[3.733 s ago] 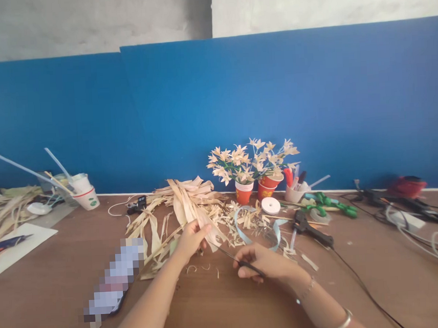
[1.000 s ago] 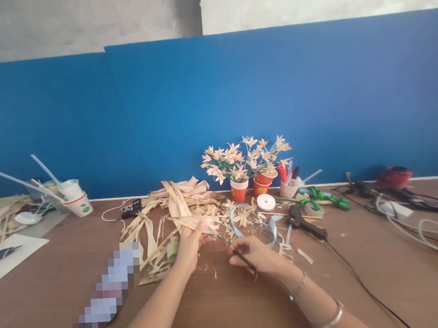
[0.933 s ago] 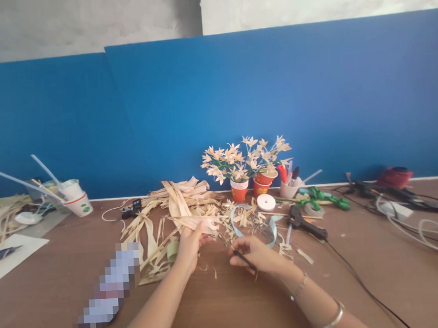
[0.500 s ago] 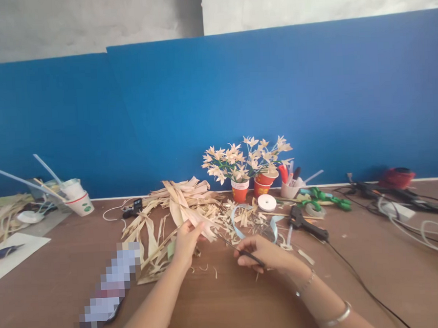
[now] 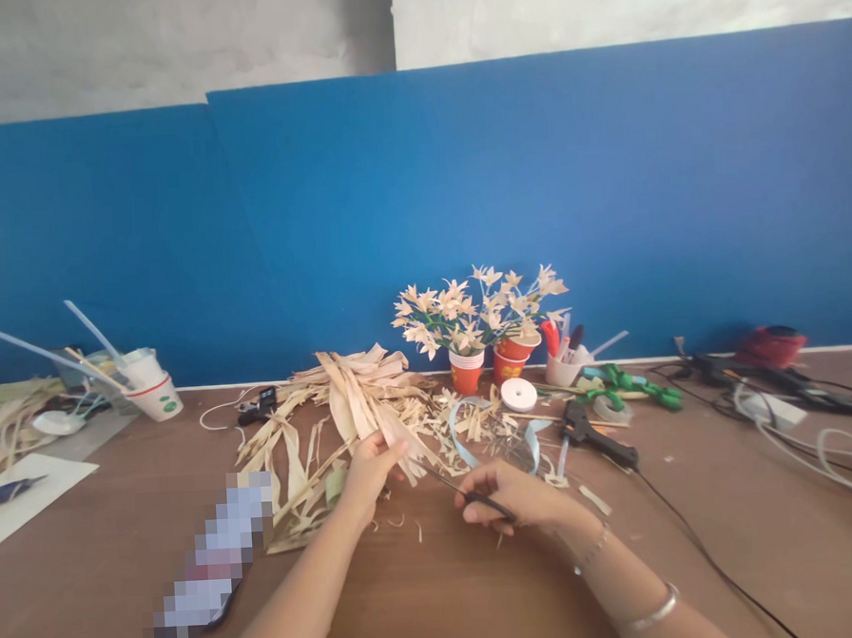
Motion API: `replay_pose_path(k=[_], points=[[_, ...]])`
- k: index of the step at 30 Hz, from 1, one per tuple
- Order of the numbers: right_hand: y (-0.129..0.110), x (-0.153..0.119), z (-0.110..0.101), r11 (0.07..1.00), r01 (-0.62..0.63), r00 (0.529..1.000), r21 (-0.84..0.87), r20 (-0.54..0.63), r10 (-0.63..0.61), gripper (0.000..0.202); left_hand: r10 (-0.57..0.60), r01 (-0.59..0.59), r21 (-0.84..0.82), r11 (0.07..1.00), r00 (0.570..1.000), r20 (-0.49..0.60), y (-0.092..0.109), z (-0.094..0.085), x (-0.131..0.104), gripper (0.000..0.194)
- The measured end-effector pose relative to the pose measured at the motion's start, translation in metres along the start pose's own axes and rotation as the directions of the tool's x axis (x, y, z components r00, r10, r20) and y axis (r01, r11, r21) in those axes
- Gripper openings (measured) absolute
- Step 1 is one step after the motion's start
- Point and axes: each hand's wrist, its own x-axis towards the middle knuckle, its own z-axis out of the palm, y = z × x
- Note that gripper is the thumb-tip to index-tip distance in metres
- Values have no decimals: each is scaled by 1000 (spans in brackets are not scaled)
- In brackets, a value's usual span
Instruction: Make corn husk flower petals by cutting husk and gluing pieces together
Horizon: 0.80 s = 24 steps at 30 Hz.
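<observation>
A strip of dried corn husk (image 5: 408,466) is pinched between the thumb and fingers of my left hand (image 5: 369,470), its end pointing right. My right hand (image 5: 503,494) is closed round the dark handles of a pair of scissors (image 5: 487,503). The blades reach left to the husk's edge; whether they are apart or together is too small to tell. Behind both hands lies a heap of dried husks (image 5: 362,379), with husk scraps (image 5: 467,422) and a light blue ribbon (image 5: 461,441) beside it.
Red cups (image 5: 466,374) of husk flowers (image 5: 454,308) stand at the back, near a white roll (image 5: 519,395). A glue gun (image 5: 596,436) with its cord lies to the right. At left are a blurred-out phone-like object (image 5: 217,558) and a white cup (image 5: 159,398).
My left hand has turned slightly, and the husk's end sits a little lower and farther right. The scissors' blades are now at the husk's edge. My right hand has hardly moved.
</observation>
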Motion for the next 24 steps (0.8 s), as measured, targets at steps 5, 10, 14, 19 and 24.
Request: replay_pose_path(k=[5,10,14,19,24], points=[[-2,-2,-2,1000,-5,1000,-2,18,5,35,-20,19,-18,1000,1000,-24,1,0,-1,29],[-1,-2,-3,1000,-20,1000,15,10,20,34,-33,32,-38,999,999,-20,4,0,-2,26],[2,0,-3,1000,-18,1000,24,18,18,33,-25,25,-20,999,1000,14,4,1,-3,27],[1,0,-1,1000,-6,999,15,34,5,33,-32,31,7,999,998,52,2,3,-3,30],[1,0,-1,1000,12,1000,-11,27,-11,35,-36,35,24,999,998,52,0,2,-3,30]])
